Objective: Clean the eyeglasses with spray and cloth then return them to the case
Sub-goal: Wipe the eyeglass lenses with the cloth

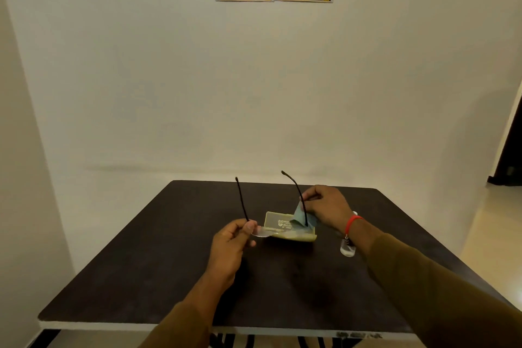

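my left hand [230, 237] pinched the glasses [261, 232] over the open case [285, 230] mid-tabletop [141, 263]; right hand [324, 205] gripped the cloth [299, 216].

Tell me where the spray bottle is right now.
In the head view, the spray bottle stands on the dark table, right of the open case, just behind the right wrist.

Eyeglasses [261, 232] with clear lenses and thin dark temples are being held above the table, temples unfolded and pointing up and away toward the far wall. A blue-green cloth [300, 216] is being pressed around the right lens, crumpled. The pale yellow-green case [285, 230] is lying open at the table's centre, just behind and below the eyeglasses, printed lid facing up. A small clear spray bottle [347, 248] is sitting to the right of the case, partly hidden
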